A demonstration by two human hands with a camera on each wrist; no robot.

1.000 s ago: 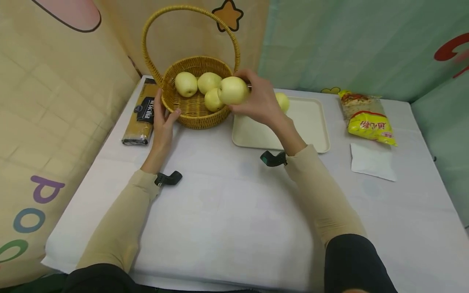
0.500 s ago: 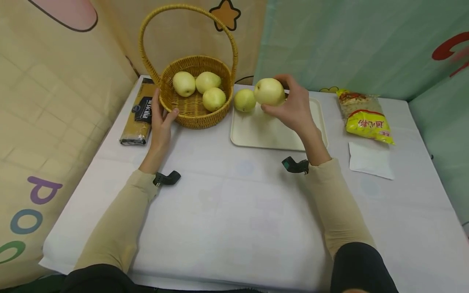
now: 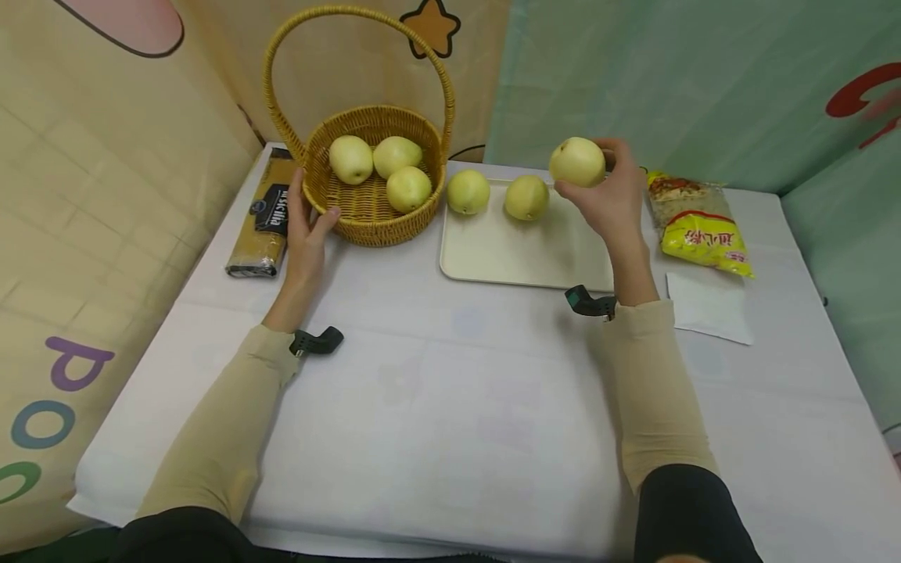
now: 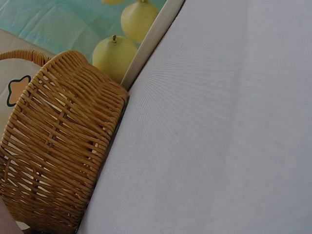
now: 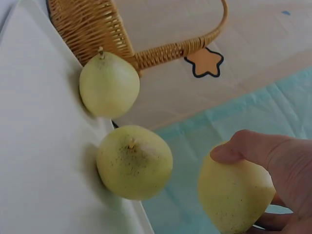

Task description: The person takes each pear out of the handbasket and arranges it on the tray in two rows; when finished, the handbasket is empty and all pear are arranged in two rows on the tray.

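Observation:
My right hand (image 3: 617, 188) grips a pale yellow pear (image 3: 577, 163) between thumb and fingers, held up over the far right part of the cream tray (image 3: 521, 262). Two more pears sit along the tray's back edge: one (image 3: 468, 192) beside the basket, the other (image 3: 526, 197) to its right. My left hand (image 3: 306, 241) holds the wicker basket (image 3: 380, 233) at its left side, thumb over the rim. Inside the basket lie three pears (image 3: 408, 189). In the right wrist view the held pear (image 5: 234, 192) shows under my thumb, apart from the tray.
To the left of the basket lies a pasta pack (image 3: 262, 227) with a black label. Right of the tray are a yellow printed food bag (image 3: 704, 231) and a white packet (image 3: 709, 306). The basket's tall handle (image 3: 359, 11) arches upward. Printed curtains stand behind the table.
My right hand has carried the pear from beside the basket's rim rightward over the tray, uncovering the two tray pears. My left hand has stayed on the basket.

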